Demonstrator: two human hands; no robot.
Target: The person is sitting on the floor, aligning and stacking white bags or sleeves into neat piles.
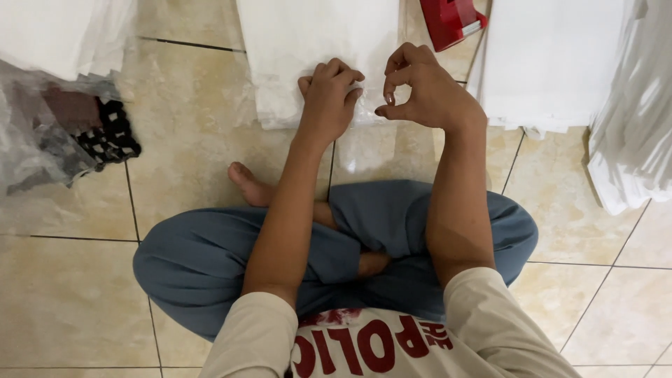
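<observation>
Head view: one clear plastic packet lies on the tiled floor, pressed by the left hand, fingers curled together on its edge. Just beside, the right hand is raised, thumb and forefinger nearly pinched, nothing seen between. One red box is seen beyond.

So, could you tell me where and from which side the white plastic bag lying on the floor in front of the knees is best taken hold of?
Probably at the near edge of the white plastic bag, coming from the person's side. It lies flat on the tiled floor, so only an edge offers a pinch. The left hand already presses that near edge; the right hand hovers beside it, thumb and forefinger curled.
</observation>
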